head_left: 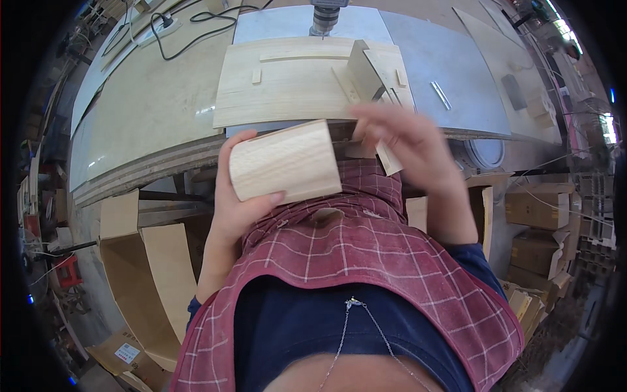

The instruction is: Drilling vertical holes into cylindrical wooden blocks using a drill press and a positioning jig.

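Observation:
My left hand point(232, 202) grips a pale wooden piece with a curved face point(283, 163), held over my checked apron point(339, 248). My right hand point(415, 157), blurred, is to the right of it, fingers loosely bent and apart. Just beneath those fingers is a small wooden strip point(389, 159); I cannot tell what supports it. Beyond my hands, a plywood board point(294, 85) on the bench carries thin strips, small blocks and an upright wooden fixture point(366, 72). A drill-like tool point(324, 21) points toward it from the far side.
The bench point(150, 111) holds a black cable point(166, 46) at left and a metal bar point(440, 95) at right. Open cardboard boxes point(166, 281) stand below left, stacked cartons point(535, 206) at right. A white bucket point(484, 151) sits under the bench's edge.

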`<state>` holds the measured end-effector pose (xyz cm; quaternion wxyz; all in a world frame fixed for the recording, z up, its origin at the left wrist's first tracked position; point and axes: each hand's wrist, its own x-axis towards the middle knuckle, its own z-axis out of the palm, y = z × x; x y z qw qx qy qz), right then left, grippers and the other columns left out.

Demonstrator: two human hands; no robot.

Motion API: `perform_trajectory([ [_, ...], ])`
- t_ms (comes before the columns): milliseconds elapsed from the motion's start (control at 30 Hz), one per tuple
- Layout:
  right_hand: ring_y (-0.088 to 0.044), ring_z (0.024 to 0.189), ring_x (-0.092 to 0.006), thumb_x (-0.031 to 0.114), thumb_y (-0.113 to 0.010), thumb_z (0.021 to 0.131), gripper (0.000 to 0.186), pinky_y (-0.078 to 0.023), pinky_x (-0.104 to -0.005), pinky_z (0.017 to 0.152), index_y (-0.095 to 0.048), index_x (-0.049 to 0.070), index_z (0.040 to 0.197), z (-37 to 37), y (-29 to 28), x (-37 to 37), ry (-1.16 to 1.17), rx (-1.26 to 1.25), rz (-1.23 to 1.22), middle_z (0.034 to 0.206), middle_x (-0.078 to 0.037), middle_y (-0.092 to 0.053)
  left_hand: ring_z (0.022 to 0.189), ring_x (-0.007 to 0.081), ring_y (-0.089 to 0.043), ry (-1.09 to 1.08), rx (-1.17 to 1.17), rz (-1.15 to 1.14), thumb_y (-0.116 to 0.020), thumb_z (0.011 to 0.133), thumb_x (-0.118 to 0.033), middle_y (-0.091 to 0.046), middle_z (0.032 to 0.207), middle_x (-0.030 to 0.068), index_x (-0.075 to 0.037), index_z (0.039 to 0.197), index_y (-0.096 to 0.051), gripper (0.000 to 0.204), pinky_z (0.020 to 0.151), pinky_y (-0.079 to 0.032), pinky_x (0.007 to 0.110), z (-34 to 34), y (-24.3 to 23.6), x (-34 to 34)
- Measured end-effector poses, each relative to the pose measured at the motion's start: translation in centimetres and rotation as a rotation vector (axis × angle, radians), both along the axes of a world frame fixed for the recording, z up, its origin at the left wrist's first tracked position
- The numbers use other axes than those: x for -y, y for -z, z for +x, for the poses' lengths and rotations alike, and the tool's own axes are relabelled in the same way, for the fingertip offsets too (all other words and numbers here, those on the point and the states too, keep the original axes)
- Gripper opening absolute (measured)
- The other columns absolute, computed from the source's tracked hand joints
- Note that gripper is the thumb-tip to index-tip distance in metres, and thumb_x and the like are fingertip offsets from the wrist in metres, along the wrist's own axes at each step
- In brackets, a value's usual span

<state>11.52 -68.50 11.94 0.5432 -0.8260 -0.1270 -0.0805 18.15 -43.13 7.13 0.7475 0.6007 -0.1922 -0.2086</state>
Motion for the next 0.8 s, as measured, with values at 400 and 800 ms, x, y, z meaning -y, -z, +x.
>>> perform_trajectory([
  [400, -0.044, 0.114, -0.0294, -0.006, -0.06, 0.066, 0.045, -0.045, -0.038, 0.09, -0.064, 0.022, 0.1, 9.3, 3.5, 9.7, -0.03, 0.223, -1.182, 0.126, -0.007, -0.044, 0.11, 0.0228, -0.047, -0.191, -0.186, -0.088, -0.066, 0.064, -0.012, -0.049, 0.115, 0.0153, 0.002, 0.125, -0.037, 0.069, 0.096, -0.035, 0.035, 0.5, 1.5, -0.8],
  [800, -0.056, 0.085, -0.0319, 0.014, -0.069, 0.074, 0.028, -0.044, -0.0375, 0.075, -0.057, 0.002, 0.095, 5.1, 3.5, 9.5, 0.085, 0.134, -0.834, 0.09, -0.013, -0.059, 0.055, 0.0167, -0.058, -0.172, -0.36, 0.109, -0.055, 0.082, -0.042, -0.061, 0.081, 0.0102, -0.002, 0.114, -0.049, 0.052, 0.04, -0.038, 0.023, 3.4, 1.1, -0.6],
])
